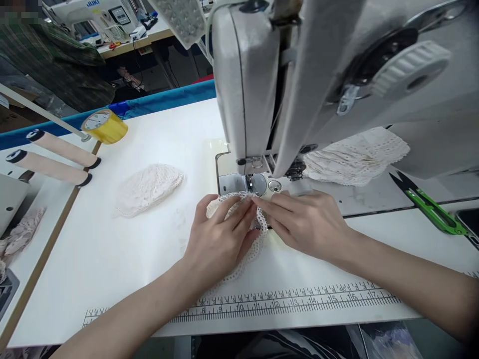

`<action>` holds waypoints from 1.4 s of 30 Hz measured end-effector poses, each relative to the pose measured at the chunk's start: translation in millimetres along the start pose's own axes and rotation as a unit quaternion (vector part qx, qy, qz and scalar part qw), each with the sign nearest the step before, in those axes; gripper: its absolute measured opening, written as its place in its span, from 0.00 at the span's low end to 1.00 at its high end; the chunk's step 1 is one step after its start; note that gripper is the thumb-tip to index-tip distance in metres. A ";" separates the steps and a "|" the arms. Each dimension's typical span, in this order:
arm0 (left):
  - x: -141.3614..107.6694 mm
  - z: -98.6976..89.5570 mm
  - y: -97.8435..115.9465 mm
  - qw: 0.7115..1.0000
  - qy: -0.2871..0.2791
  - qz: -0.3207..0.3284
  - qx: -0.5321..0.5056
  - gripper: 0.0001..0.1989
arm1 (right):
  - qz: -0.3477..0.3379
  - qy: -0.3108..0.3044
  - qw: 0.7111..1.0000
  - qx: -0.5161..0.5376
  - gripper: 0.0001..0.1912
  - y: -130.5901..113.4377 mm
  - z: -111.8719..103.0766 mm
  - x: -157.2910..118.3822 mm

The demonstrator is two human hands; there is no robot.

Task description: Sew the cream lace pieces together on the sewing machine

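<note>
A white lace piece (258, 245) lies under the needle area of a grey sewing machine (245, 85) and hangs toward the front of the table. My left hand (224, 234) rests over the lace, its fingers bent and pressing the lace edge just in front of the presser foot (249, 183). On the right side, my right hand (307, 219) pinches the same edge, its fingertips touching those of my left hand. Part of the lace is hidden beneath my left hand.
Another lace piece (149, 190) lies left; a lace stack (355, 155) sits under the machine arm. Green snips (436, 209) lie right. Yellow tape (105, 126) and thread cones (56, 167) stand at the left. A printed ruler (277, 303) runs along the front. A person (48, 60) is behind.
</note>
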State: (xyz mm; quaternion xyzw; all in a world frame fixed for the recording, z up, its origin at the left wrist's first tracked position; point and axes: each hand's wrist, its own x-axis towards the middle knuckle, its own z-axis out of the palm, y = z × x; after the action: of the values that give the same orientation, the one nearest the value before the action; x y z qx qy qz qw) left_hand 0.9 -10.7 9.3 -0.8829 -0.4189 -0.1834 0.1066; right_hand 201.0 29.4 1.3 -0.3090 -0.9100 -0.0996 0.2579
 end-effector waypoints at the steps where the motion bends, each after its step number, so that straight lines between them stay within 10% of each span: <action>1: 0.4 0.7 -1.9 1.000 -0.001 -0.002 0.001 0.14 | -0.006 -0.003 1.000 -0.013 0.12 -0.6 -0.6 -0.6; 42: 7.0 11.4 -11.8 0.999 -0.008 -0.040 -0.022 0.18 | -0.003 -0.021 0.997 -0.079 0.13 1.9 7.7 -0.8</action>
State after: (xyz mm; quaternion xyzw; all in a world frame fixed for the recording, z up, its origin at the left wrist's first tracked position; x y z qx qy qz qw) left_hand -1.5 5.5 2.3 -0.8690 -0.4506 -0.1896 0.0764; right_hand 199.6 33.1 -5.7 -0.3274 -0.9054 -0.1657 0.2135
